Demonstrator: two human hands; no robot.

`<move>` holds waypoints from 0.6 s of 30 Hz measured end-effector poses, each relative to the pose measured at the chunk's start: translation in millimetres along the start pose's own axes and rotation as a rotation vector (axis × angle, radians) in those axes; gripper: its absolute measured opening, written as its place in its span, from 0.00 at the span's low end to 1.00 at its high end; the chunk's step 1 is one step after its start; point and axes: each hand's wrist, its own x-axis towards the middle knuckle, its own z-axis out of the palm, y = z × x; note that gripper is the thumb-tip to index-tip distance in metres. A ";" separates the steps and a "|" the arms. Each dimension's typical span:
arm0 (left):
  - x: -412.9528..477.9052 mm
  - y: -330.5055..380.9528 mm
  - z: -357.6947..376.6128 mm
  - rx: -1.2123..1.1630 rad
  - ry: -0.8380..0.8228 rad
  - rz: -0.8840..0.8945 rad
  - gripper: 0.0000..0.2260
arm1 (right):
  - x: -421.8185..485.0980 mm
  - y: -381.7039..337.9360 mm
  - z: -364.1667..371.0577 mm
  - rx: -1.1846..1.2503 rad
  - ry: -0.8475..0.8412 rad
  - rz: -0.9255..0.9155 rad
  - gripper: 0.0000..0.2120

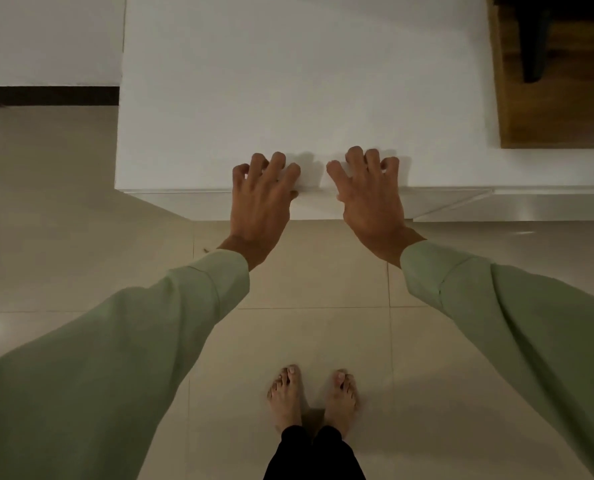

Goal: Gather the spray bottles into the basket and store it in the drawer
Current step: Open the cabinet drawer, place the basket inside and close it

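A white cabinet top [302, 81] fills the upper middle of the view. Below its front edge shows a narrow strip of white drawer front [184, 202], pushed in flush. My left hand [264, 199] and my right hand [368, 195] rest side by side on the front edge of the top, fingers spread and curled on the surface, thumbs hanging over the drawer front. Neither hand holds anything. No spray bottle and no basket is in view.
Glossy beige floor tiles [80, 209] lie in front of the cabinet, where my bare feet [312, 400] stand. A wooden surface [558, 109] with a dark object on it adjoins the cabinet at the upper right. A dark skirting strip [46, 95] runs along the wall at left.
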 end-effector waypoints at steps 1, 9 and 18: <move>1.1 0.3 1.7 0.001 0.023 0.005 0.12 | 2.0 0.5 1.0 0.006 0.015 -0.004 0.28; -2.5 6.9 7.8 0.026 0.066 -0.001 0.14 | 3.4 -14.5 2.4 0.015 0.085 0.067 0.25; 1.6 15.2 -54.7 -0.110 -0.421 -0.077 0.24 | -7.2 -23.6 -43.2 0.241 -0.348 0.074 0.38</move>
